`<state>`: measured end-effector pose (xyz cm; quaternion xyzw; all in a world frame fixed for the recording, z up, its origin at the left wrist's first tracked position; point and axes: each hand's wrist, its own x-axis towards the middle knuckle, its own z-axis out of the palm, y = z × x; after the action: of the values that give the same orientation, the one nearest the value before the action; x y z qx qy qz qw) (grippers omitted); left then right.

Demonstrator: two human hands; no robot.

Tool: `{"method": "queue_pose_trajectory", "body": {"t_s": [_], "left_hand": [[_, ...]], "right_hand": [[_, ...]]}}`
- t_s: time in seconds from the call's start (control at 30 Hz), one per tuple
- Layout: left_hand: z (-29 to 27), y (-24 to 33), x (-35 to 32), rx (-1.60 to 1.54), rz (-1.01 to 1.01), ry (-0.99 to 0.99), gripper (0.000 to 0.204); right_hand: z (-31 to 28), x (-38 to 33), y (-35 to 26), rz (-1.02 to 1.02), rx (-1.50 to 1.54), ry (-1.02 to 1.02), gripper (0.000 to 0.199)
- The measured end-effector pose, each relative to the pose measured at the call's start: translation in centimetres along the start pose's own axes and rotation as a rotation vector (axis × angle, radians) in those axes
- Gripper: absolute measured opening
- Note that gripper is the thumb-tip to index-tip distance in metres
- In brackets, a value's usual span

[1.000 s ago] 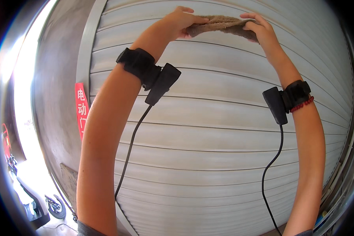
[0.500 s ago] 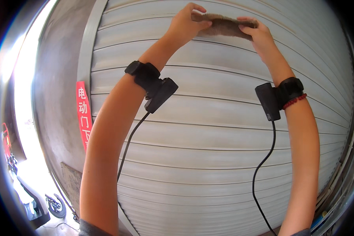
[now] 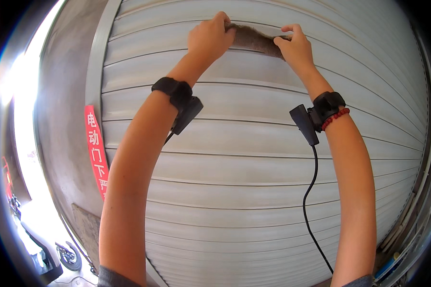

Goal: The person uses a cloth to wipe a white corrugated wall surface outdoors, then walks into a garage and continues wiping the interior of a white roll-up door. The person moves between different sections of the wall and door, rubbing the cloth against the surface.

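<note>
High up in the head view, a brown-grey cloth (image 3: 255, 40) is stretched between my two raised hands, close to a white slatted roller shutter (image 3: 244, 124). My left hand (image 3: 211, 36) pinches its left end between thumb and fingers. On the other side, my right hand (image 3: 297, 48) grips the right end, its index finger bent upward. The cloth sags a little, with its upper edge wavy. Whether it touches the slats, I cannot tell. Each wrist bears a black strap with a black device, and a cable hangs from the right one (image 3: 305, 125).
A grey wall (image 3: 64, 119) with a red sign strip (image 3: 96, 150) borders the shutter on the left. Beyond it are a bright opening and a parked two-wheeler (image 3: 38, 253). Pipes (image 3: 407, 220) run along the right side.
Both hands have shifted left and slightly down with the cloth. The right hand has come nearer the left, and its index finger has lifted.
</note>
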<state>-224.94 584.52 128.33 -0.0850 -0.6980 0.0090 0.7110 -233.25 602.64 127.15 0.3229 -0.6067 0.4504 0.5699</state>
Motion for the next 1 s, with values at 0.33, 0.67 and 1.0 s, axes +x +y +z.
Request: {"method": "queue_pose_trajectory", "body": {"t_s": [0.33, 0.67, 1.0], "left_hand": [[0.9, 0.8, 1.2, -0.142, 0.154, 0.416, 0.012], [1.2, -1.7, 1.9, 0.01, 0.561, 0.191, 0.013], [0.2, -2.6, 1.1, 0.251, 0.675, 0.061, 0.027]], "right_hand": [[1.0, -0.5, -0.1, -0.689, -0.515, 0.26, 0.023], [0.6, -3.1, 0.5, -0.66, -0.328, 0.115, 0.019], [-0.1, -1.5, 0.3, -0.676, -0.315, -0.031, 0.022]]}}
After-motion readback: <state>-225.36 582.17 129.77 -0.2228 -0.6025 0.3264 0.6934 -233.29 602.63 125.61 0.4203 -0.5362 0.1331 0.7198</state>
